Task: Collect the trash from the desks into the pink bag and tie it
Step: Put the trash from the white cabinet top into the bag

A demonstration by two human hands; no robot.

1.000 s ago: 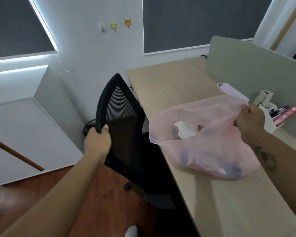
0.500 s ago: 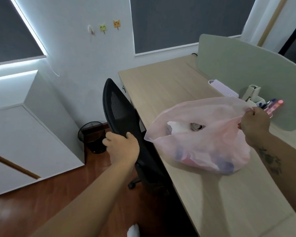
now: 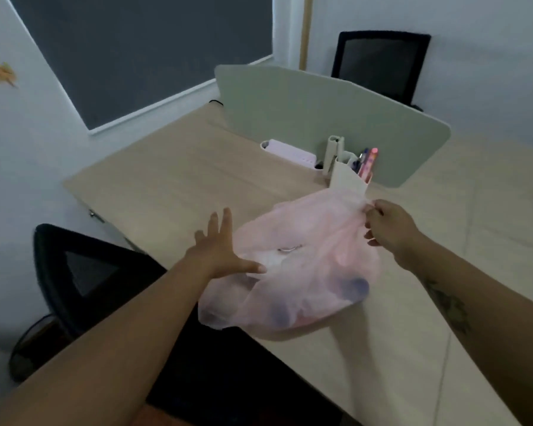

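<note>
The pink bag (image 3: 305, 281) lies on the worktop (image 3: 166, 179) between the hands; the right hand (image 3: 390, 230) pinches its edge, the left hand (image 3: 219, 253) spreads open beside it. A pen holder (image 3: 348, 179) stands just beyond the right hand.

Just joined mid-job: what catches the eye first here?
The pink bag, bulging with trash, sits near the front edge of the desk. The right hand pinches its far rim beside the white pen holder, while the left hand, fingers spread, is at the bag's left side near the black chair.
</note>
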